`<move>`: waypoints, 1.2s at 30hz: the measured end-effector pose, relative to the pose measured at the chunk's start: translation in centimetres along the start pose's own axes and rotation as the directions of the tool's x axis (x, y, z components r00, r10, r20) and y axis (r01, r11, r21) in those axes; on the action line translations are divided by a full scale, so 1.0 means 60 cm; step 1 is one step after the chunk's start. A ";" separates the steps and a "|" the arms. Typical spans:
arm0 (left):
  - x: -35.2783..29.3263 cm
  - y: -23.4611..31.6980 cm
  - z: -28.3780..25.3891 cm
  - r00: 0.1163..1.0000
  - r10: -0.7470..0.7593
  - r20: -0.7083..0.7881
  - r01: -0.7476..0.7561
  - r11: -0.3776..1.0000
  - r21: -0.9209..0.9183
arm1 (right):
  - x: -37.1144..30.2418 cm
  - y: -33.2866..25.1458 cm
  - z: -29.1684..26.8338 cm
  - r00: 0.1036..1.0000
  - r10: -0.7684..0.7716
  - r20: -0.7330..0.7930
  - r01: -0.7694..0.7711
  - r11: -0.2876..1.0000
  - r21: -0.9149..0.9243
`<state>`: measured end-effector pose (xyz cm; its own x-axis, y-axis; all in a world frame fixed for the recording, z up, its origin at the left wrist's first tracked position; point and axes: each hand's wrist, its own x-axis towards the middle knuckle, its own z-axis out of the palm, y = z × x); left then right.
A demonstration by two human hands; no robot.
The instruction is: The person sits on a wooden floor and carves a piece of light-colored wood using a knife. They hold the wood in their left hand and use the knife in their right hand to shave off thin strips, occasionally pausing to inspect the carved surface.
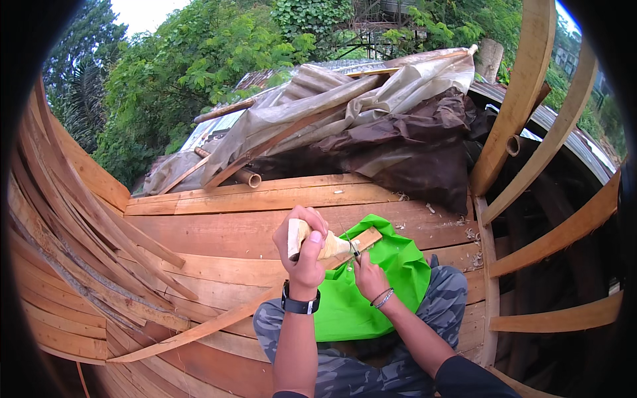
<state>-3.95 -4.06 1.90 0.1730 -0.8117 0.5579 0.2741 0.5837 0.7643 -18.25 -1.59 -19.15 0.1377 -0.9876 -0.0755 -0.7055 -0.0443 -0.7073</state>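
Note:
My left hand is closed around a pale, partly shaped piece of wood, thick at the hand and narrowing toward the right. In my right hand is a small knife with a dark handle, its thin blade against the narrow end of that wood. Beneath them a flat wooden strip lies slantwise over a bright green cloth. The cloth drapes across my lap, over grey camouflage trousers. My right fingers hide part of the knife handle.
I sit on a plank floor. Wood shavings lie at the right. Long thin wooden strips curve up on the left. Upright wooden posts stand at the right. Ahead are grey plastic sheeting, a dark tarp and a bamboo pole.

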 end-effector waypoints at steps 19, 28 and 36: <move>0.026 -0.017 0.018 0.998 0.013 0.055 -0.018 0.996 0.091 | -0.003 0.090 0.045 0.998 0.043 -0.054 -0.041 0.998 0.037; 0.015 -0.014 0.032 0.999 -0.001 0.053 -0.004 0.996 0.093 | -0.005 0.069 0.038 0.971 0.239 -0.011 -0.238 0.969 0.068; -0.011 0.003 0.007 1.000 -0.007 0.011 0.007 0.998 0.060 | -0.002 0.058 0.030 0.989 0.146 -0.034 -0.138 0.976 0.165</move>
<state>-4.42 -3.45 1.81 0.1607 -0.8158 0.5556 0.2182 0.5783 0.7861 -19.47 -1.35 -22.84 0.0099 -0.9880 -0.1543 -0.5930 0.1184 -0.7965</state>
